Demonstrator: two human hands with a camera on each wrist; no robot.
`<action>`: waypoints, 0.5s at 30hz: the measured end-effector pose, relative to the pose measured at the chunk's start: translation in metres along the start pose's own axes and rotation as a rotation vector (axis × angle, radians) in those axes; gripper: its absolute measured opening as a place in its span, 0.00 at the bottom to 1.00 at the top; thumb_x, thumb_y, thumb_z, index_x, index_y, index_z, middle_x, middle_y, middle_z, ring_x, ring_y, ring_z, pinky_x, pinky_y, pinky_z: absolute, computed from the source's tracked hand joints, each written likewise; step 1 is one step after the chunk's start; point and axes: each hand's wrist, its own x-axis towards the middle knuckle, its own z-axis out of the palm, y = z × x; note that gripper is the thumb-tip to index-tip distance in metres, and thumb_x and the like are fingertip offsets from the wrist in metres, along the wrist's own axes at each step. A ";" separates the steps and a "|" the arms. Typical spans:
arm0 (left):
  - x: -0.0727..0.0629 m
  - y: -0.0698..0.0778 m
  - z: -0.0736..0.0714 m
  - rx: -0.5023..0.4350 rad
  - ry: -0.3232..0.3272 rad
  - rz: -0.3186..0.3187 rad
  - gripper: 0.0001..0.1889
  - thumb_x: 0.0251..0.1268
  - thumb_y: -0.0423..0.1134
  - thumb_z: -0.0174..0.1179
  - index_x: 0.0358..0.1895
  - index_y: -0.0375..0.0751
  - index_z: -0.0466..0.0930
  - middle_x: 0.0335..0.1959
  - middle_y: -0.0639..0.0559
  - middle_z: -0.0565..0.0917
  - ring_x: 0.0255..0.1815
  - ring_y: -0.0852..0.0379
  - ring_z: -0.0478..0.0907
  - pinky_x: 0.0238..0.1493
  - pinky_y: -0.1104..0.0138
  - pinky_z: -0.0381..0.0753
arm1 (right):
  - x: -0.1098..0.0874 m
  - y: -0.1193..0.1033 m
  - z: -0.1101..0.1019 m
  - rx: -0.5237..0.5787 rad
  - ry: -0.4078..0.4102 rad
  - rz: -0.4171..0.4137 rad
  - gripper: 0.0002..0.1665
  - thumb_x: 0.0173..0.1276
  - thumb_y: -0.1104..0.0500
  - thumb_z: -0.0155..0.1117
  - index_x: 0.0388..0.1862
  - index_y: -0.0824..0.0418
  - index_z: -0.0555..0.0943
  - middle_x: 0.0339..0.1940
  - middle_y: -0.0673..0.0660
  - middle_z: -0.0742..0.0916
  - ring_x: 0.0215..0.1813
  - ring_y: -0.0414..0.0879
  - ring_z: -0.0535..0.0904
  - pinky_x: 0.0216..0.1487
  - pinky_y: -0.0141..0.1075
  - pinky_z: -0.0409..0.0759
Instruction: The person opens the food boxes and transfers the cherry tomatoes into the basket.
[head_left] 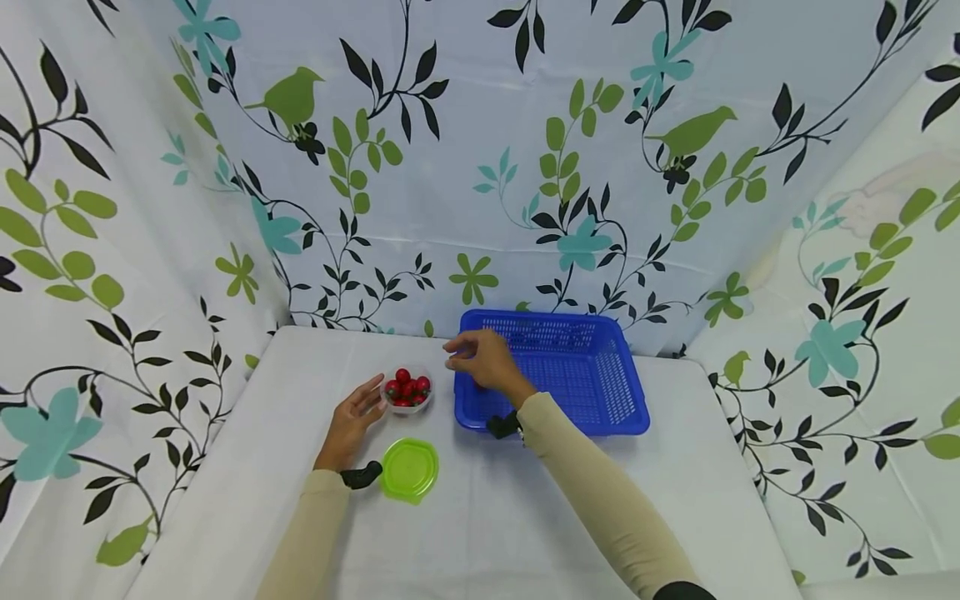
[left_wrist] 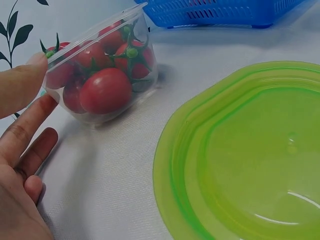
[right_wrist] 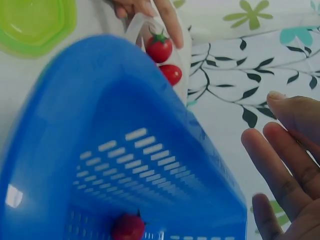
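A clear plastic container [left_wrist: 150, 75] filled with several small red tomatoes [head_left: 402, 386] stands on the white table. My left hand [head_left: 352, 421] is at its left side, fingers loosely extended, the thumb by the rim and a fingertip touching the wall. Just below the container lies a bright green lid [head_left: 409, 468]. Over the left part of a blue basket [head_left: 637, 408] hovers my right hand [head_left: 482, 358]; its fingers [right_wrist: 280, 175] are spread a little and hold nothing. Inside the basket, one tomato [right_wrist: 128, 227] shows in the right wrist view.
The white tablecloth [head_left: 480, 517] covers the table. Behind and at both sides hangs a curtain [head_left: 450, 200] printed with leaves, flowers and birds. The basket stands near the table's back edge, to the right of the container.
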 end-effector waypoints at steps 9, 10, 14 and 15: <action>0.003 0.002 0.000 -0.019 -0.003 0.042 0.35 0.78 0.37 0.64 0.84 0.52 0.63 0.83 0.49 0.67 0.86 0.49 0.60 0.57 0.86 0.75 | 0.004 -0.017 0.026 -0.037 0.002 0.001 0.15 0.69 0.56 0.78 0.54 0.51 0.90 0.52 0.50 0.93 0.57 0.48 0.89 0.57 0.43 0.89; 0.003 0.002 0.000 -0.025 -0.004 0.038 0.35 0.78 0.37 0.64 0.84 0.52 0.63 0.83 0.48 0.67 0.86 0.49 0.60 0.57 0.86 0.76 | 0.004 -0.017 0.030 -0.047 0.001 0.004 0.15 0.69 0.56 0.78 0.54 0.50 0.90 0.52 0.49 0.93 0.57 0.48 0.89 0.57 0.42 0.89; 0.002 0.002 0.002 -0.030 0.006 0.020 0.34 0.78 0.35 0.63 0.83 0.50 0.64 0.83 0.48 0.68 0.85 0.48 0.61 0.59 0.84 0.76 | 0.006 -0.021 0.043 -0.066 -0.008 -0.019 0.16 0.69 0.58 0.78 0.55 0.52 0.90 0.52 0.49 0.93 0.58 0.48 0.89 0.58 0.42 0.88; 0.001 0.002 0.003 -0.023 0.012 0.017 0.34 0.79 0.35 0.63 0.83 0.50 0.64 0.83 0.48 0.68 0.85 0.49 0.61 0.61 0.82 0.77 | 0.006 -0.023 0.046 -0.074 -0.008 -0.029 0.17 0.69 0.58 0.78 0.56 0.52 0.90 0.53 0.49 0.93 0.58 0.48 0.89 0.59 0.42 0.88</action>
